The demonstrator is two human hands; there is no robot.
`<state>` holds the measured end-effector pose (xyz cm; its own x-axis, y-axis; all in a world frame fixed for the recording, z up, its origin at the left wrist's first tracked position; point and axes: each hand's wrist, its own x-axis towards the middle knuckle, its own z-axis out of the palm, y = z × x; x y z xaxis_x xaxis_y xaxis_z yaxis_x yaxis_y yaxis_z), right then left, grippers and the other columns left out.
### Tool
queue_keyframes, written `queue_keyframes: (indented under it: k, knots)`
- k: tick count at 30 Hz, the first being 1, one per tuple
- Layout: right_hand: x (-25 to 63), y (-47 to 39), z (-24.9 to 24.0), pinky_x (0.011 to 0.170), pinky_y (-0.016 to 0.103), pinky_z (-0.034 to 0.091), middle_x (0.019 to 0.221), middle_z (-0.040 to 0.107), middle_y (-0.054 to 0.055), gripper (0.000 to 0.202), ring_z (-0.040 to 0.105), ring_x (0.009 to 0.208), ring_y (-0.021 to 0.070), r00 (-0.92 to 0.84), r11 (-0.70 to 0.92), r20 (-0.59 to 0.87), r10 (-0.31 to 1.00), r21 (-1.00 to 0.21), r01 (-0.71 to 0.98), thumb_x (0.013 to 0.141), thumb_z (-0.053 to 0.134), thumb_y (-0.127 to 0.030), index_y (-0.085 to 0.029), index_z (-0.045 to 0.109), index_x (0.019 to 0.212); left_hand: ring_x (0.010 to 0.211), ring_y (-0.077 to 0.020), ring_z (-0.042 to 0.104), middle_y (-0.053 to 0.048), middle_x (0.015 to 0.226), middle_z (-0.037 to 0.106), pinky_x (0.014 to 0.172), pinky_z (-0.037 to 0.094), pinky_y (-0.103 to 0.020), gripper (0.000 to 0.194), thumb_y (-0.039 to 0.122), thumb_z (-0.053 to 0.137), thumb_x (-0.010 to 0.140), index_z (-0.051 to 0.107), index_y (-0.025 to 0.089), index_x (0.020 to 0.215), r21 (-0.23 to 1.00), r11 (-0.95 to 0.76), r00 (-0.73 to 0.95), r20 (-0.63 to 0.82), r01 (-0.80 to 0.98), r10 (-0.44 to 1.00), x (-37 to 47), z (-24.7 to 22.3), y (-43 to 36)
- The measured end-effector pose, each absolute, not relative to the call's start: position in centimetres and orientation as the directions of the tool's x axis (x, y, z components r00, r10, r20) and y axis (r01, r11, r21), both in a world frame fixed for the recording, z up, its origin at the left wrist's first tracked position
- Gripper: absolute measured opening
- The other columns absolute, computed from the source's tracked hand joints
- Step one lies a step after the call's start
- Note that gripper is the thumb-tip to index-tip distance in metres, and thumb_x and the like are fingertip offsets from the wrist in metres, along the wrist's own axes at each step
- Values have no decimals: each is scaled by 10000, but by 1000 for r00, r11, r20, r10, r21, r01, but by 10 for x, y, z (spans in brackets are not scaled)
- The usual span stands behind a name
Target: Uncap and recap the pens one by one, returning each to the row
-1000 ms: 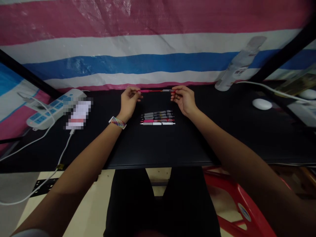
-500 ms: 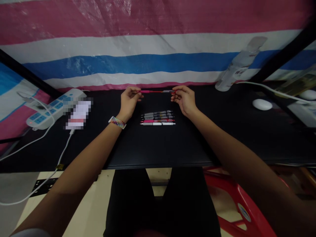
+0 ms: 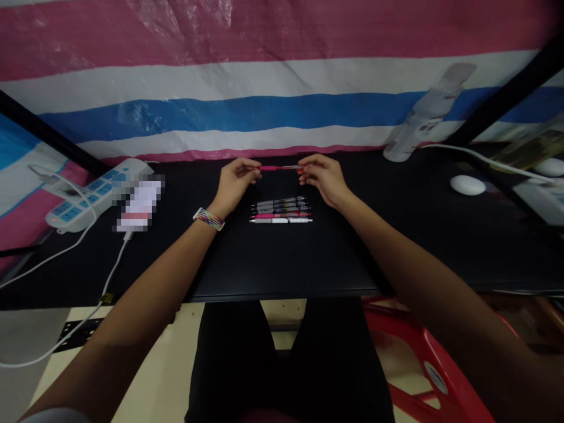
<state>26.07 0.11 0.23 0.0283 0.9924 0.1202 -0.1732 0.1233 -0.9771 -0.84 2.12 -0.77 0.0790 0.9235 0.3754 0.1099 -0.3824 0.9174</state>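
Note:
A red pen (image 3: 278, 168) lies level between my hands above the back of the black table. My left hand (image 3: 238, 181), with a woven bracelet on its wrist, pinches the pink grip end. At the other end, the fingers of my right hand (image 3: 324, 176) are closed on the pen's clear and red part. Below my hands several pens rest side by side on the table: grey ones (image 3: 279, 204) at the back, a red one (image 3: 282, 215) in front of them, and a white one (image 3: 282, 221) nearest me.
A power strip (image 3: 99, 194) and a blurred-out phone (image 3: 141, 202) on a white cable are at the left. A clear bottle (image 3: 423, 120) stands at the back right, near a white mouse (image 3: 467, 185). The table's front edge (image 3: 282, 294) crosses above my legs; a red stool (image 3: 436, 364) is below right.
My hands have come closer together, and the visible length of pen between them is shorter. The pens on the table have not moved.

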Motion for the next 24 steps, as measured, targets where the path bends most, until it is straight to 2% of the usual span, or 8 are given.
queue_keyframes:
  k: [6,10,13,16,18,19,22,24]
  knots:
    - [260,-5,7,723,272,646,827,768,21,186,736,707,129,-23,131,136,990,-981,-144,945,738,-28,-193,822,956,800,-170,804,-74,876,844,794,691,-316,126,269,897,940,800,190,963,911,-388,128,372,143,920,1,-4,11]
    - [260,-6,8,725,274,647,827,780,20,233,735,703,129,-24,125,131,991,-980,-156,941,697,-12,-201,834,942,691,-146,733,-64,750,791,684,618,-273,332,435,812,1058,773,199,827,882,-423,149,399,205,905,0,-2,10]
    - [260,-6,7,737,287,647,834,792,28,252,732,711,137,-35,119,127,991,-980,-160,917,681,-16,-207,843,940,665,-139,699,-49,713,747,662,576,-270,336,366,751,1097,754,202,804,876,-432,162,404,215,900,1,-2,10]
    - [261,-5,6,751,305,653,847,794,30,211,724,721,147,-40,116,124,991,-981,-156,906,715,-58,-216,847,950,787,-142,737,-36,857,781,741,588,-271,110,120,831,948,770,203,909,869,-455,158,430,194,889,1,-2,11]
    - [262,-5,7,746,306,651,848,793,30,190,721,723,149,-40,112,120,992,-982,-154,906,733,-79,-217,852,959,877,-144,756,-29,961,797,817,598,-271,242,28,861,848,777,210,984,860,-478,154,455,179,877,2,-1,10]
    - [262,-5,7,742,304,649,848,793,31,186,721,723,149,-42,111,119,992,-982,-152,906,739,-82,-216,855,964,883,-145,759,-28,965,799,828,597,-273,249,41,869,854,777,212,1008,862,-476,157,453,175,878,2,-1,10]
    - [261,-6,7,732,293,643,854,806,33,187,725,719,145,-54,119,128,990,-982,-147,904,747,-78,-208,864,970,769,-153,749,-25,826,777,768,587,-285,39,219,792,1030,781,215,1067,892,-415,190,383,176,904,2,0,8]
    - [260,-6,7,719,282,636,849,812,29,192,723,707,138,-60,124,134,989,-981,-147,904,747,-72,-208,868,968,768,-162,761,-27,810,783,780,594,-291,97,208,754,1047,803,212,1131,888,-420,227,376,190,898,1,1,7]
